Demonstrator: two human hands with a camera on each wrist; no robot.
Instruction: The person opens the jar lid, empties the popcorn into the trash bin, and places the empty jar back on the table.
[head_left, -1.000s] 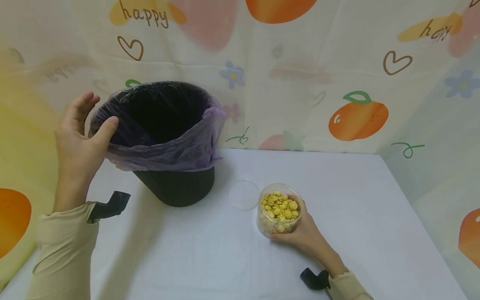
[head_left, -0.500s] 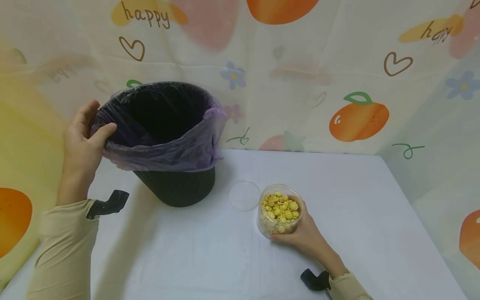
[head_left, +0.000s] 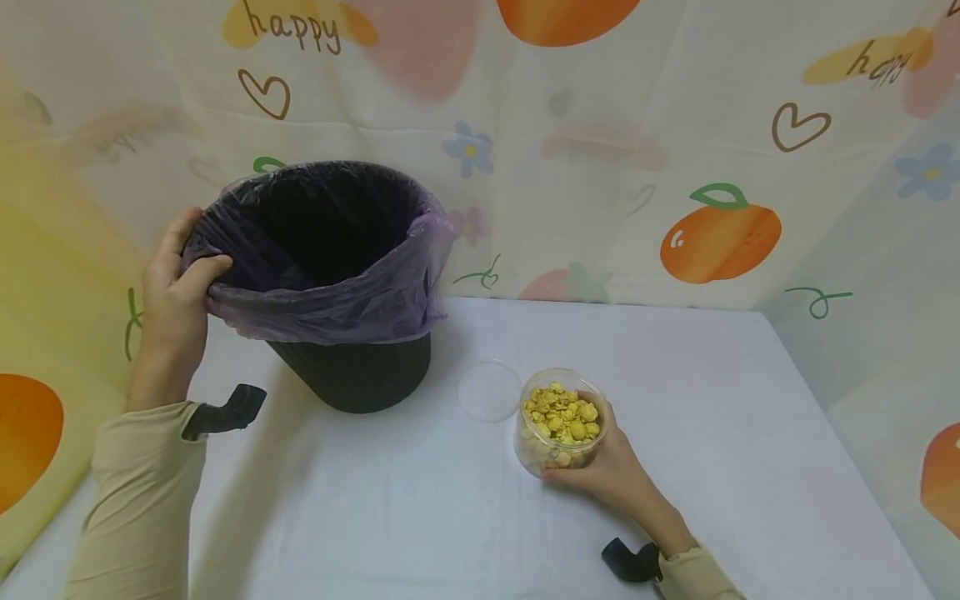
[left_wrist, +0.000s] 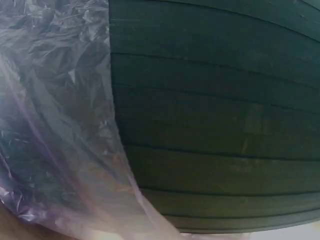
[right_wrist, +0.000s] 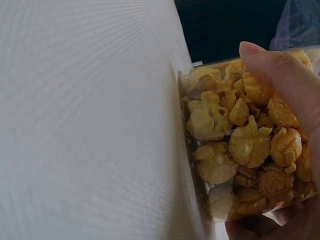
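A dark green trash can [head_left: 360, 375] stands on the table at left, its mouth covered by a purple plastic liner [head_left: 337, 315] folded over the rim. My left hand [head_left: 174, 292] grips the rim and liner at the left side, thumb over the edge; some fingers are hidden behind it. In the left wrist view the ribbed can wall [left_wrist: 215, 115] fills most of the frame. To the right, a clear open jar [head_left: 534, 454] of yellow popcorn [head_left: 561, 414] stands on the table. My right hand [head_left: 611, 467] holds it around its right side, thumb in front.
A clear round lid [head_left: 489, 390] lies flat on the white-covered table [head_left: 675, 375], between can and jar. Behind the table hangs a printed cloth [head_left: 585, 217]. Black straps circle both wrists.
My left hand has moved right and slightly down onto the can's rim, and its fingers have closed there. My right hand and the jar have stayed in place.
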